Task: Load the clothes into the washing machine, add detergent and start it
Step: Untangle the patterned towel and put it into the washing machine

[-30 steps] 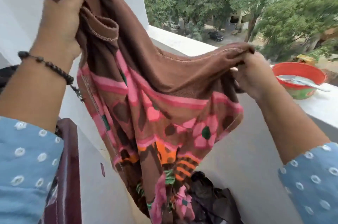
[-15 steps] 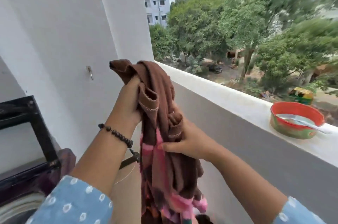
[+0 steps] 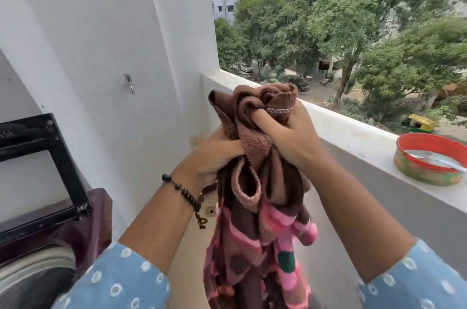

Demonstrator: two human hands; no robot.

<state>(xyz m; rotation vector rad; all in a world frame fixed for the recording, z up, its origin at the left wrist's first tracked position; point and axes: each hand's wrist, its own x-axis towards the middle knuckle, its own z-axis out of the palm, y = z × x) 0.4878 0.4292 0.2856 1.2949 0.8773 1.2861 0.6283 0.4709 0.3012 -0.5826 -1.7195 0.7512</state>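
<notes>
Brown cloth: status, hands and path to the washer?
Left hand and right hand both grip bunched brown cloth. Washing machine lower left, lid up. Nothing between.

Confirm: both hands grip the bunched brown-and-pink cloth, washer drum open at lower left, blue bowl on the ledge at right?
Not quite: the bowl on the ledge is red, not blue, per the head view. Left hand and right hand do grip the cloth; the washer sits lower left.

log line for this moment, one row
stage: loading clothes | left hand: grips brown-pink cloth | right hand: grips its bunched top | washing machine: lower left, lid up | cloth: not yet inside
</notes>
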